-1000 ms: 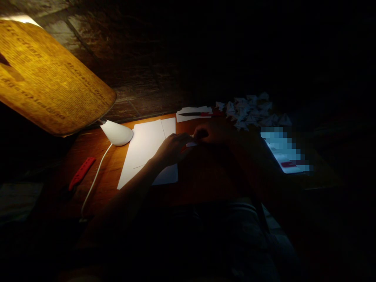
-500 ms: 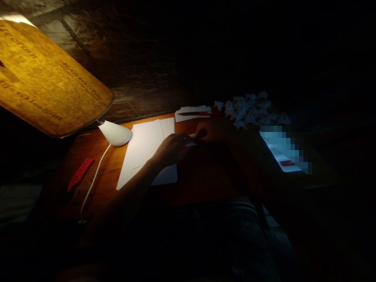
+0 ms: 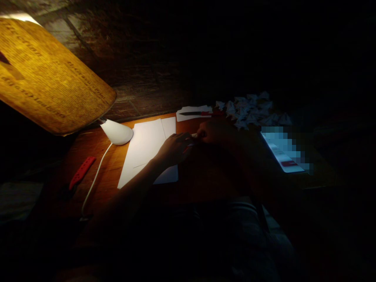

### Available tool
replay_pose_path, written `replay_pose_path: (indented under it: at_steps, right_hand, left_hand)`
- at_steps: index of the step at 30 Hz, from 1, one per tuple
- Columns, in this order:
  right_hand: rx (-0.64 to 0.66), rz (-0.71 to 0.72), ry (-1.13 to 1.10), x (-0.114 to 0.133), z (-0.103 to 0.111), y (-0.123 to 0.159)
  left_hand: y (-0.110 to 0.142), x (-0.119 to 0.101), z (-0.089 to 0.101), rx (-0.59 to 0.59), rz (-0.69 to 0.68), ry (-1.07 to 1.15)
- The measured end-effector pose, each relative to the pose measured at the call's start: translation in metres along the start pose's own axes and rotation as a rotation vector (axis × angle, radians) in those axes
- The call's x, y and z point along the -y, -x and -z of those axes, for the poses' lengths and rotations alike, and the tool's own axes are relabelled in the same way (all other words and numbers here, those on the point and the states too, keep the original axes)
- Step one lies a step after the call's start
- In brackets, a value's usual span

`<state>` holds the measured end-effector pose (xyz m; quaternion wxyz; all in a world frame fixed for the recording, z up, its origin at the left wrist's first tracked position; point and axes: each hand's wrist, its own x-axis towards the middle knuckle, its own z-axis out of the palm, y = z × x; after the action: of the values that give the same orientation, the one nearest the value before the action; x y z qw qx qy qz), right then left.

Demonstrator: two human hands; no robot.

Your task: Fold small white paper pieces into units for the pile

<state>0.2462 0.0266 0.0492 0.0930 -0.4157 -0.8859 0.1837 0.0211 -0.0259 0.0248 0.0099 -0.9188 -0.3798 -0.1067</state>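
Desk (image 3: 82, 145) of lamp-lit wood carries a white lamp (image 3: 116, 132), its cord (image 3: 95, 176), a red strip (image 3: 82, 172), a heap of folded paper pieces (image 3: 249, 111), a glowing phone (image 3: 282, 150) and a red-handled knife (image 3: 194, 113) on a paper scrap (image 3: 190, 118), with large white paper sheets (image 3: 143, 145) lying under the left hand (image 3: 173, 149). That hand and the right hand (image 3: 216, 131) sit close together, each in a narrow grip on a small folded paper piece (image 3: 190, 144) with a red mark, held between them just beyond the sheets' right edge; the fingers are dark and partly hidden.
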Motion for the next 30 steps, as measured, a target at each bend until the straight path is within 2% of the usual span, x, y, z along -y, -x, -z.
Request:
replay_pose_path:
  at_steps: [8,17,24,30]
  right_hand:
    - [0.022,-0.103,0.028,0.005,0.006,0.007]
    - [0.120,-0.133,-0.046,-0.003,0.009,0.007]
    - [0.159,-0.065,-0.072,-0.010,0.011,0.010]
    - [0.085,-0.030,-0.032,-0.003,0.012,0.011]
  left_hand:
    - [0.000,-0.002,-0.003,0.002,0.008,-0.033]
    - [0.001,0.003,-0.003,0.022,-0.018,-0.057]
    - [0.000,-0.001,0.002,0.012,0.007,-0.020]
    - [-0.001,-0.001,0.000,-0.013,0.011,0.021]
